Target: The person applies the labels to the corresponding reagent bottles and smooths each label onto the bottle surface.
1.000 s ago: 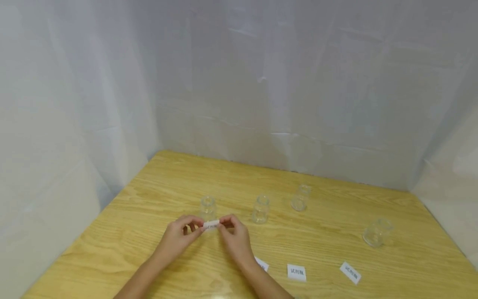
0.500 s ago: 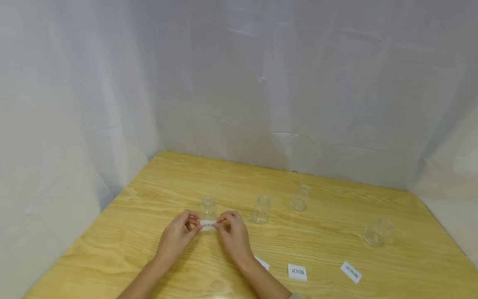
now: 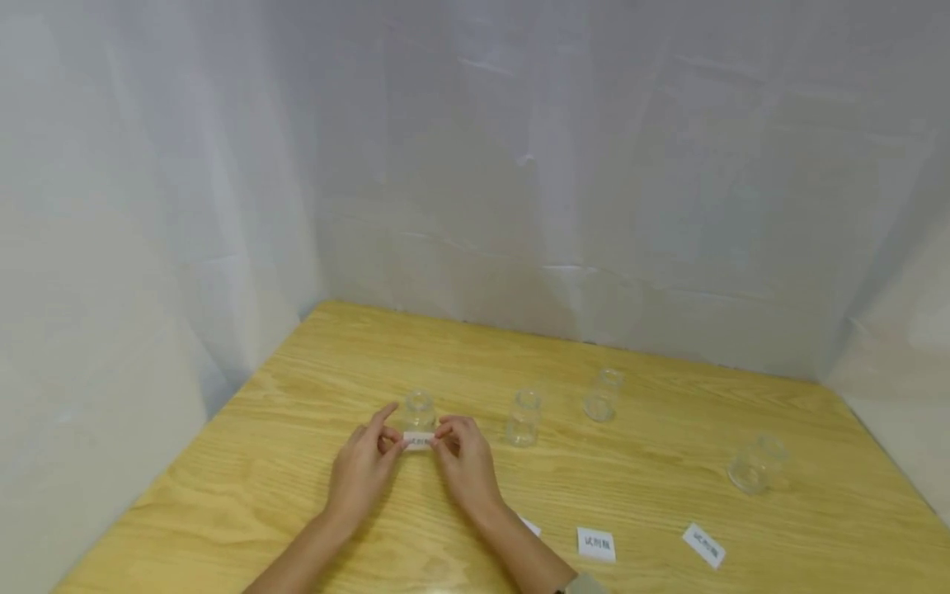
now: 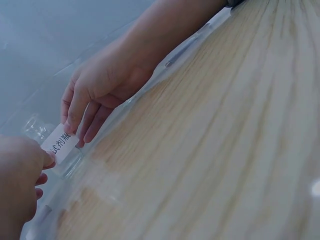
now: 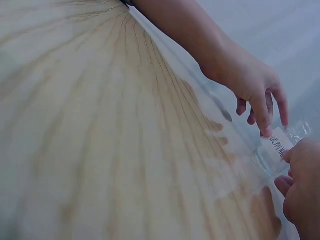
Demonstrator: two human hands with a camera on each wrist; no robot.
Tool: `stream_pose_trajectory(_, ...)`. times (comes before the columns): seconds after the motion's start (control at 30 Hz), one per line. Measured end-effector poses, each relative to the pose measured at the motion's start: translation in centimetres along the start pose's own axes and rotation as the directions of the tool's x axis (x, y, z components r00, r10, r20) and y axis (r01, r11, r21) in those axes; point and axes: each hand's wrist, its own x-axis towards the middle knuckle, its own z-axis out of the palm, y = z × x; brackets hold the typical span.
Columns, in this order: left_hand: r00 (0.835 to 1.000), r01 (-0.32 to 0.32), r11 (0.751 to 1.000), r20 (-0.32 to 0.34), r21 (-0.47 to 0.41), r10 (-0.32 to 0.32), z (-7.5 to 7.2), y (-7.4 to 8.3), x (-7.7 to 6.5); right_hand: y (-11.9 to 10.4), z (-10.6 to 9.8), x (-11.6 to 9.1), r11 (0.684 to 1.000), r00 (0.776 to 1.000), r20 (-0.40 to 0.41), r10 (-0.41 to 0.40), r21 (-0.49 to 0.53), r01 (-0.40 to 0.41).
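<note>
A small white paper label (image 3: 419, 441) with dark printed characters lies against the front of a clear glass bottle (image 3: 419, 408), which stands on the wooden table. The thumb of my left hand (image 3: 361, 474) presses the label's left end, while its index finger sticks out straight beside the bottle. At the other end, my right hand (image 3: 469, 470) pinches the label between thumb and curled index finger. The left wrist view shows the label (image 4: 61, 142) flat in front of the bottle (image 4: 72, 164). In the right wrist view the label (image 5: 277, 144) partly hides the glass.
To the right stand more clear bottles: one nearby (image 3: 524, 419), one farther back (image 3: 601, 396) and one at far right (image 3: 755, 466). White labels lie nearer me, one in the middle (image 3: 596, 544), one at right (image 3: 703, 545), another partly under my right forearm.
Both hands have brought the label back against the bottle's front. My left index finger has lifted off the label and straightened. The view has shifted slightly.
</note>
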Motion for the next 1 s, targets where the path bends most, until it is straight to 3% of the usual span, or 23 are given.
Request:
stream_pose_trajectory(0.57,1.0,0.002,0.999,0.016,0.036,-0.003,0.26,-0.26,0.17,0.2,0.35,0.35,0.997,0.999,-0.006,0.044,0.07,-0.044)
stream_pose_trajectory(1.0,1.0,0.003,1.0,-0.007,0.03,-0.002,0.29,0.01,0.2,0.38,0.66,0.4,0.999,0.998,-0.064,0.017,0.03,-0.015)
